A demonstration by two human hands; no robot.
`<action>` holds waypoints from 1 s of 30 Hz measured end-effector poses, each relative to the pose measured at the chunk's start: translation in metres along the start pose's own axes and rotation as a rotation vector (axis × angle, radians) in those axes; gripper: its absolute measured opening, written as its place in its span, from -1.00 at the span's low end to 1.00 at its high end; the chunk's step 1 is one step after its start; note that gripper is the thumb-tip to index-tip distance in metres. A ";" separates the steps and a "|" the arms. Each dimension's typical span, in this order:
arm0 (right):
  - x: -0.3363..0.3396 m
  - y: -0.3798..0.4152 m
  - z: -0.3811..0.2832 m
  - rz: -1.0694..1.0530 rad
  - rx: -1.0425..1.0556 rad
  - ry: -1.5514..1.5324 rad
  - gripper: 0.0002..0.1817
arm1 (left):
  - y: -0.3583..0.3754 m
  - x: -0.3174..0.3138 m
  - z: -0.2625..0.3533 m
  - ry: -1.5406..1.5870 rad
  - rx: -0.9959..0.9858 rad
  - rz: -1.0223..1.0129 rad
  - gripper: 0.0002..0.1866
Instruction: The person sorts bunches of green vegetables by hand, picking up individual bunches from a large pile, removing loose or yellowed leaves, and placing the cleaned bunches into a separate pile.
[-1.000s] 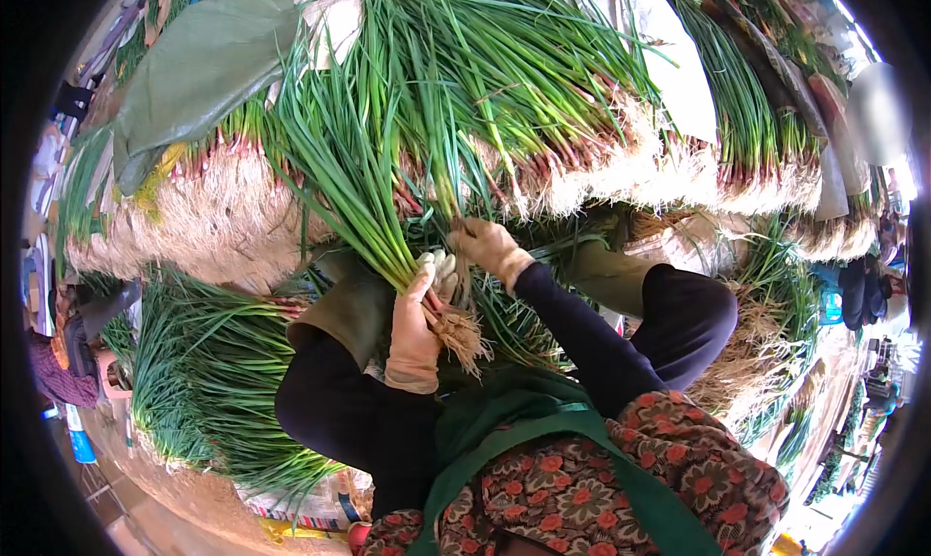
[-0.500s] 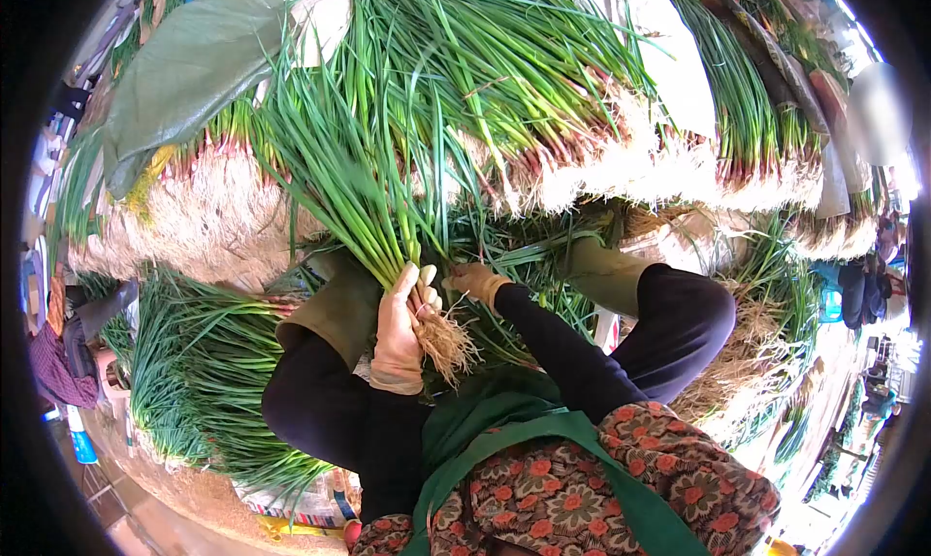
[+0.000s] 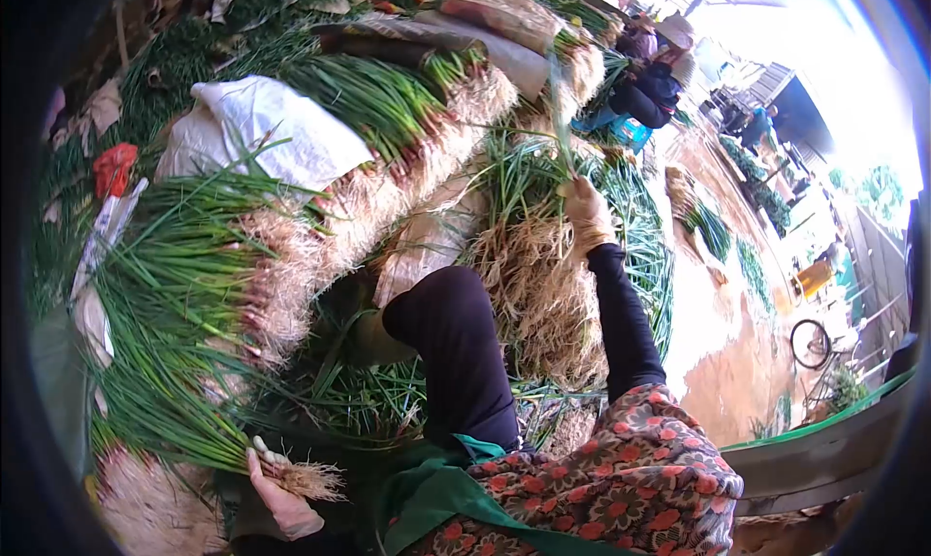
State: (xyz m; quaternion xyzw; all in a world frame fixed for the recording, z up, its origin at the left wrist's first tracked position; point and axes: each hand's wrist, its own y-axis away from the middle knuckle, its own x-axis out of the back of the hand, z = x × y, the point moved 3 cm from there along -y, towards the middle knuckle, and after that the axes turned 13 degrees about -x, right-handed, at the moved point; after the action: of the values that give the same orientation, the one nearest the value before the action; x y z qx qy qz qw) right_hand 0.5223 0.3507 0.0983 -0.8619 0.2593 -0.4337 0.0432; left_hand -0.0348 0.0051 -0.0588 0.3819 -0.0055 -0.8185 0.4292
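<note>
At the lower left my left hand [image 3: 281, 498], gloved, is closed around a bunch of spring onions [image 3: 194, 440]. Their pale roots point right, toward my body, and the green leaves fan out to the upper left. My right hand [image 3: 588, 215], also gloved, reaches far out on a straight arm. Its fingers are closed on thin green spring onion leaves [image 3: 561, 120], blurred and sticking up from the hand. Beneath this hand is a heap of spring onions with tangled dry roots [image 3: 543, 294].
Rows of spring onions [image 3: 378, 100] lie in front, roots toward me, partly under a white sheet [image 3: 276, 129]. Loose green leaves [image 3: 359, 411] litter the ground by my boot [image 3: 373, 338]. Another person [image 3: 650, 86] is at the upper right, near wet pavement [image 3: 722, 362] and a bicycle wheel [image 3: 810, 346].
My view has swung to the right. My right hand has moved from beside the bunch out over the heap at my right. The left hand still holds its bunch.
</note>
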 end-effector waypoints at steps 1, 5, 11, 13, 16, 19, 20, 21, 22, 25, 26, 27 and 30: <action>0.033 0.000 0.016 0.055 -0.059 0.325 -0.66 | 0.005 -0.007 -0.001 0.001 -0.001 0.062 -0.70; 0.065 0.014 0.039 0.097 -0.061 0.708 -0.38 | 0.028 -0.030 -0.008 -0.034 0.027 0.108 -0.77; -0.102 0.194 -0.138 -1.053 0.210 -0.520 -0.44 | 0.048 -0.041 -0.029 -0.137 0.167 -0.021 -0.73; -0.165 0.299 -0.186 -1.585 0.231 -0.482 -0.36 | 0.050 -0.032 -0.039 -0.078 0.185 -0.037 -0.74; -0.234 0.417 -0.215 -1.960 0.331 -0.274 -0.37 | 0.068 -0.034 -0.030 -0.120 0.115 0.037 -0.75; -0.225 0.441 -0.233 -1.636 0.725 -0.316 -0.53 | 0.070 -0.010 -0.020 -0.203 0.056 0.093 -0.76; -0.227 0.449 -0.227 -1.401 0.937 -0.208 -0.60 | 0.071 -0.006 -0.023 -0.190 0.040 0.087 -0.77; -0.219 0.454 -0.227 -1.139 1.109 -0.092 -0.67 | 0.067 -0.002 -0.031 -0.177 0.026 0.077 -0.78; -0.193 0.449 -0.238 -0.982 1.171 0.198 -0.73 | 0.062 0.002 -0.036 -0.167 0.015 0.066 -0.79; -0.202 0.439 -0.224 -0.996 1.099 0.071 -0.76 | 0.060 -0.001 -0.038 -0.039 0.130 0.083 -0.79; -0.207 0.434 -0.218 -0.982 1.067 0.043 -0.75 | 0.062 -0.010 -0.035 0.051 0.130 0.069 -0.78; -0.239 0.420 -0.203 -0.956 0.902 0.011 -0.75 | 0.060 -0.009 -0.034 0.086 0.116 0.023 -0.73; -0.279 0.379 -0.162 -0.979 0.668 0.063 -0.63 | 0.071 -0.037 0.015 0.236 0.024 -0.154 -0.67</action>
State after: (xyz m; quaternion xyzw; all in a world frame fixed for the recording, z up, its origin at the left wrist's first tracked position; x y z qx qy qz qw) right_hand 0.1058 0.1832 -0.1175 -0.8078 -0.3176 -0.4866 0.0992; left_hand 0.0183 -0.0183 -0.0010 0.4800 0.0644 -0.7982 0.3582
